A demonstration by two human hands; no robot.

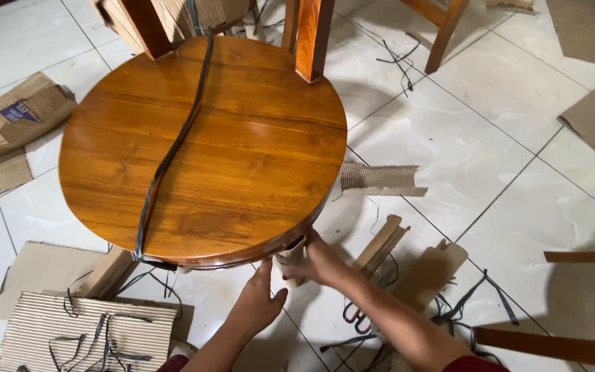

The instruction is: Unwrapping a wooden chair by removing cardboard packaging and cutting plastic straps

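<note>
Table top (242, 151), round, varnished wood, black strap (173, 148) across it. Below its near rim: right hand (315, 262) gripping cardboard wrap (290, 260) on a leg; left hand (259, 303) open beside. Risk: scissors (358, 318) under the right forearm may nick it

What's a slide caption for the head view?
Both hands, left and right, reach under a strapped round wooden table amid cardboard scraps on tile.
</note>
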